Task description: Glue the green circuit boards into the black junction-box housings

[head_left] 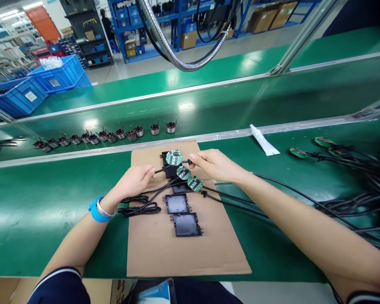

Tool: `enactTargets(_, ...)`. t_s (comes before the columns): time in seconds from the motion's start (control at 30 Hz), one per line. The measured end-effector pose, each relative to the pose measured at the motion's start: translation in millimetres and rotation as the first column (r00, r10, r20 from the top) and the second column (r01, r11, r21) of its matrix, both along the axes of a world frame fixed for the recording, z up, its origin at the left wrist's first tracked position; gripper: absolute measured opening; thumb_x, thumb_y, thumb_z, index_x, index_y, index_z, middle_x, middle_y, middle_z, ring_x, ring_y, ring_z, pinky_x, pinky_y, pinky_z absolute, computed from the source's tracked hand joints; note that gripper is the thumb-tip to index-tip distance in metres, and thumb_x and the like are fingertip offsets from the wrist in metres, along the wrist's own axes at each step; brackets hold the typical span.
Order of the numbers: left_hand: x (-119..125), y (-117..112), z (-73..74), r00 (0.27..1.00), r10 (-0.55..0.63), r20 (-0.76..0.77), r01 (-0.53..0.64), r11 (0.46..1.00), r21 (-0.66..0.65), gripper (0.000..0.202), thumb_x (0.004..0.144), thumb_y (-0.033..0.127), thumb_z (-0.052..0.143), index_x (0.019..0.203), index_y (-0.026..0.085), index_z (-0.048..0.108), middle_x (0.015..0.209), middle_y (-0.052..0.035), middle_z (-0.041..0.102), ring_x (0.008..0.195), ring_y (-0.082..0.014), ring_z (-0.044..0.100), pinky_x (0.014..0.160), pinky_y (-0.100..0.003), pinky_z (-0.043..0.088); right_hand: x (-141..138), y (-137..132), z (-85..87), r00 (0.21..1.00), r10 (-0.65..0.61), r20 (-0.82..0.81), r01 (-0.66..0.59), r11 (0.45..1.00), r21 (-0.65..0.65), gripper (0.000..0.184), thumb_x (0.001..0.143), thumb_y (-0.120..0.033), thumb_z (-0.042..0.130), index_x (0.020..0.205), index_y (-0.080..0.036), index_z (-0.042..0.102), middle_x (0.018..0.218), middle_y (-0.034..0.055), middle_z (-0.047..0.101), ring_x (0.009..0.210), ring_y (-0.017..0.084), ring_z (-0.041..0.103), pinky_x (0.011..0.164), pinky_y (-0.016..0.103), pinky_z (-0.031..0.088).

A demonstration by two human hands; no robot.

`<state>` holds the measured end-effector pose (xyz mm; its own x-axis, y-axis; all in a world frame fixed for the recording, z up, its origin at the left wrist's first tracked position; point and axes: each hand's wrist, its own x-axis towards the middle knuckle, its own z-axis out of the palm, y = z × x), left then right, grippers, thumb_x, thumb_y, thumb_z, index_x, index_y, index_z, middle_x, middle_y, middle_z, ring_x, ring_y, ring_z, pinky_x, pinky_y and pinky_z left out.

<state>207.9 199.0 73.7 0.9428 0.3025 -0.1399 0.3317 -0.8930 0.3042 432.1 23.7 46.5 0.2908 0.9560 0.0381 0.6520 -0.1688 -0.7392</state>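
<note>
My left hand (137,178) pinches a thin black cable (159,170) at the left of the top round green circuit board (174,157). At that board's right side, my right hand (207,164) has thumb and finger closed on another black cable (189,161) near its strain relief. Below lie a second round board (183,172) and a third (195,183), both with black cables. They partly cover black plastic cases beneath. Two open square cases, an upper one (177,204) and a lower one (187,224), lie nearer me on a cardboard sheet (190,255).
Beyond the cardboard, several small motor parts (120,134) stand in a row. A white tube (264,140) lies at right, near bundled cables (351,202) with round boards. Coiled cable (142,210) sits at left. A metal conduit (183,63) hangs overhead; blue bins (58,76) stand far left.
</note>
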Motion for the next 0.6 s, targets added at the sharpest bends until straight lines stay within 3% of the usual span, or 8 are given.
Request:
enactTargets(0.13,17,16,-2.5,0.996,0.089,-0.014,-0.086,0.987,0.136,0.040,0.102,0.034,0.032,0.092,0.019,0.067,0.079,-0.0060,0.070,0.075,-0.0217,0.065,0.067,-0.029,0.041,24,17,-5.9,0.991,0.042,0.130,-0.050,0.997,0.061,0.033,0.093,-0.043,0.045,0.092,-0.018,0.066,0.077,0.0038,0.068,0.068,0.017,0.058,0.064,0.028,0.041)
enactTargets(0.23,37,29,-17.0,0.994,0.108,-0.022,-0.100,0.971,0.218,0.039,0.101,0.035,0.035,0.093,0.017,0.069,0.090,-0.0117,0.072,0.087,-0.0260,0.067,0.072,-0.032,0.045,47,35,-22.6,0.972,0.058,0.229,-0.077,0.994,0.073,0.019,0.086,-0.032,0.052,0.081,-0.019,0.065,0.077,0.0045,0.068,0.068,0.017,0.057,0.065,0.029,0.040)
enactTargets(0.33,52,37,-37.0,0.993,0.103,-0.050,-0.087,0.963,0.255,0.038,0.101,0.035,0.038,0.095,0.015,0.070,0.091,-0.0144,0.073,0.088,-0.0278,0.068,0.074,-0.034,0.047,62,48,-46.0,0.960,0.112,0.255,-0.125,0.992,0.033,0.017,0.083,-0.027,0.055,0.073,-0.020,0.067,0.074,0.0042,0.070,0.069,0.018,0.060,0.067,0.030,0.042)
enactTargets(0.43,55,37,-51.7,0.995,0.094,-0.045,-0.079,0.961,0.265,0.037,0.101,0.033,0.038,0.099,0.013,0.070,0.096,-0.0169,0.072,0.089,-0.0301,0.069,0.075,-0.037,0.048,65,50,-66.1,0.953,0.145,0.267,-0.159,0.987,0.030,0.018,0.084,-0.028,0.056,0.079,-0.020,0.072,0.083,0.0054,0.074,0.078,0.020,0.064,0.074,0.032,0.047)
enactTargets(0.6,45,32,-52.0,0.995,0.093,0.045,-0.101,0.956,0.274,0.031,0.100,0.028,0.040,0.097,0.013,0.068,0.102,-0.0174,0.069,0.107,-0.0323,0.062,0.095,-0.044,0.043,62,42,-80.0,0.956,0.103,0.274,-0.130,0.988,0.085,0.030,0.090,-0.037,0.051,0.095,-0.019,0.075,0.101,0.0119,0.073,0.092,0.025,0.065,0.087,0.039,0.048)
